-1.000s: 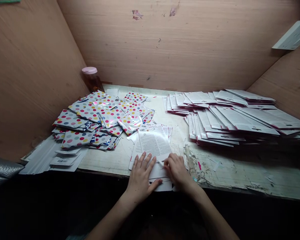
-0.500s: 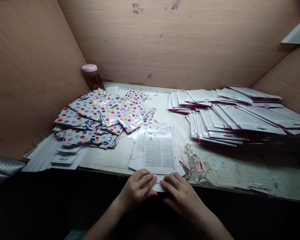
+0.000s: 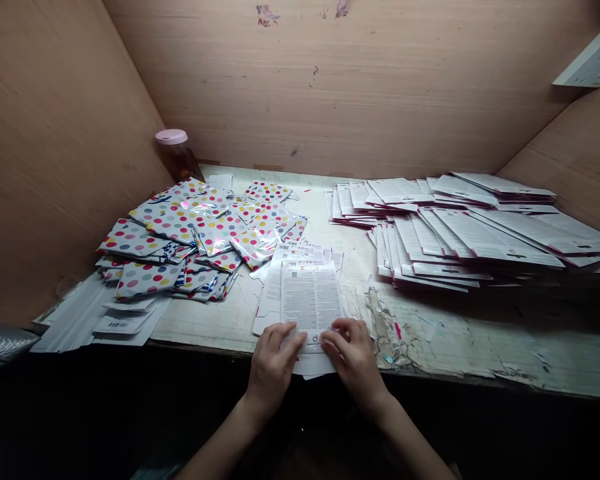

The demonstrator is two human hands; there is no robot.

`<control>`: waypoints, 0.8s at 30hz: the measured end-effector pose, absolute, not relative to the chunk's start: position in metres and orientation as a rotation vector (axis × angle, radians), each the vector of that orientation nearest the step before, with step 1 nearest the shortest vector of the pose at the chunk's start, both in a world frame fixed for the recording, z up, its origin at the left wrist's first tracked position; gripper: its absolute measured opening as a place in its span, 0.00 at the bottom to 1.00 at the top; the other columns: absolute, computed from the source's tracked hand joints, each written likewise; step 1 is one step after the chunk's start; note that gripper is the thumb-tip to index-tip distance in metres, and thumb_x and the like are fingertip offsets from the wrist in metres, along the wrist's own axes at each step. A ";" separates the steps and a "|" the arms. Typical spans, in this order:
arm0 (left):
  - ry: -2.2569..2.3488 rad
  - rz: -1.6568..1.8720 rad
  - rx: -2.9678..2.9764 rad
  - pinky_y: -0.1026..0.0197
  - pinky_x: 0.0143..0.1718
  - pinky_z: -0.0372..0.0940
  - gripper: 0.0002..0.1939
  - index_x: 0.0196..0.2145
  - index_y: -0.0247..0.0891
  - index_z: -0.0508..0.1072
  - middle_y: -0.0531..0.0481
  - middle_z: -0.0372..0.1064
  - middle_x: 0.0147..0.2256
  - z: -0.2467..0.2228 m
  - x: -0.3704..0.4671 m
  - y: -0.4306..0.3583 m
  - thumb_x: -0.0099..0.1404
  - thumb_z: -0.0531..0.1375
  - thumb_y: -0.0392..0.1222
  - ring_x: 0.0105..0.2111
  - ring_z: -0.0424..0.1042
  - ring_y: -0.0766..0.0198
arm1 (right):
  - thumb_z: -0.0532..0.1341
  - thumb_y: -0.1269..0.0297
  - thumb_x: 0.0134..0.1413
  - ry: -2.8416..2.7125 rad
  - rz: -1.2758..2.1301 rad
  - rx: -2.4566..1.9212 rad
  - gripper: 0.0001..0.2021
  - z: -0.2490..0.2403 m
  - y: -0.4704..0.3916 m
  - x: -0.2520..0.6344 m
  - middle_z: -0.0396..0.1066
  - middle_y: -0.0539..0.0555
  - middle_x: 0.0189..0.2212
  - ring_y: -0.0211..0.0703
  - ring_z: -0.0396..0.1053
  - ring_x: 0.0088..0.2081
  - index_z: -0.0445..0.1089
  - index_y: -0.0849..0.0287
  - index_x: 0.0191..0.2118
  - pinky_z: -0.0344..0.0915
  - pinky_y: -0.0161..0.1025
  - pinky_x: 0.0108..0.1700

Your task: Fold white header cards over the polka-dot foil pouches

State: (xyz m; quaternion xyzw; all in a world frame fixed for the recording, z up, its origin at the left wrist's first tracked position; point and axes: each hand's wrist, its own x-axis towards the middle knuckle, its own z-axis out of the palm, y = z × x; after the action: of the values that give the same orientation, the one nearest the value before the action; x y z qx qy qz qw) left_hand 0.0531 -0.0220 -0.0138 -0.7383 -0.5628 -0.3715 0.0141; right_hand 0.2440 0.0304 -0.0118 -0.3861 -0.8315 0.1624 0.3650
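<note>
At the middle of the desk's (image 3: 195,323) front edge lay the sleeve (image 3: 310,300), on top of a few overlapping cards (image 3: 267,303). Both of the person's hands were at its near end: the left hand (image 3: 273,363) on the near left corner, the right hand (image 3: 357,363) on the near right. The left fingers were curled and close together; the right forefinger and thumb stood a little apart, their tips on the sleeve. Whether either hand pinched an edge or only pressed down could not be told. The work looked well under way, judging by the many white packets (image 3: 490,233) stacked toward the right edge, which seemed finished. Left over, it appeared, were the sleeve's near end, the cards beneath it, and perhaps the dotted bags (image 3: 180,220) heaped toward the back left corner. A white flap (image 3: 317,365) jutted over the front edge below the hands; its owner was unclear. The sleeve lay flat, print upward, its long axis running from front edge to back edge, and the end with the small square code pointed to the back.
</note>
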 end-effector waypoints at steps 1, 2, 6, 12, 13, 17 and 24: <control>-1.700 -1.097 -2.353 0.48 0.50 0.67 0.16 0.51 0.37 0.71 0.42 0.72 0.48 -0.014 0.049 -0.024 0.67 0.55 0.29 0.52 0.67 0.51 | 0.55 0.71 0.63 -2.141 0.374 -1.002 0.09 -0.014 0.028 0.245 0.68 0.62 0.43 0.55 0.64 0.46 0.73 0.58 0.43 0.66 0.55 0.45; -1.630 -1.010 -2.430 0.46 0.54 0.65 0.17 0.53 0.37 0.70 0.43 0.71 0.52 -0.013 0.044 -0.025 0.67 0.55 0.30 0.57 0.64 0.50 | 0.55 0.72 0.63 -2.167 0.330 -0.998 0.10 -0.015 0.026 0.247 0.68 0.63 0.45 0.57 0.63 0.48 0.73 0.57 0.44 0.65 0.58 0.47; -1.310 -0.720 -2.664 0.46 0.57 0.64 0.20 0.56 0.34 0.67 0.45 0.71 0.54 -0.005 0.025 -0.029 0.68 0.58 0.38 0.57 0.66 0.52 | 0.58 0.72 0.60 -2.389 0.171 -0.938 0.15 -0.009 0.016 0.258 0.68 0.63 0.53 0.61 0.60 0.57 0.70 0.58 0.52 0.64 0.61 0.54; -0.924 -0.735 -2.660 0.63 0.49 0.70 0.16 0.47 0.32 0.74 0.47 0.78 0.45 0.015 0.022 -0.028 0.69 0.49 0.28 0.46 0.76 0.62 | 0.65 0.67 0.52 -2.542 0.148 -0.856 0.23 0.001 0.009 0.249 0.66 0.66 0.57 0.61 0.61 0.60 0.67 0.66 0.55 0.67 0.53 0.57; -0.913 -0.723 -2.651 0.63 0.49 0.70 0.15 0.47 0.32 0.74 0.46 0.78 0.45 0.016 0.022 -0.026 0.69 0.51 0.29 0.46 0.76 0.62 | 0.64 0.67 0.53 -2.548 0.118 -0.840 0.24 0.001 0.009 0.246 0.66 0.66 0.57 0.60 0.62 0.59 0.67 0.68 0.56 0.67 0.52 0.57; -0.987 -0.619 -2.571 0.59 0.52 0.69 0.18 0.53 0.32 0.72 0.43 0.73 0.51 0.009 0.014 -0.021 0.70 0.53 0.43 0.52 0.72 0.56 | 0.60 0.66 0.57 -2.524 -0.030 -0.789 0.21 -0.002 0.008 0.239 0.69 0.65 0.55 0.58 0.65 0.58 0.67 0.70 0.55 0.69 0.49 0.56; -0.728 -0.752 -2.465 0.64 0.64 0.52 0.18 0.47 0.38 0.76 0.54 0.77 0.45 0.000 0.014 -0.040 0.73 0.46 0.35 0.47 0.75 0.70 | 0.53 0.75 0.62 -2.335 -0.441 -0.553 0.13 -0.002 -0.006 0.237 0.78 0.58 0.43 0.51 0.75 0.46 0.74 0.67 0.44 0.75 0.45 0.47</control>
State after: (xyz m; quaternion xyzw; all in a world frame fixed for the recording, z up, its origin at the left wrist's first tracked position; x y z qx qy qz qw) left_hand 0.0144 -0.0399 -0.0004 -0.8958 -0.2647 -0.2732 0.2298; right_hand 0.2370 -0.0056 -0.0024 -0.2130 -0.8988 -0.1695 0.3435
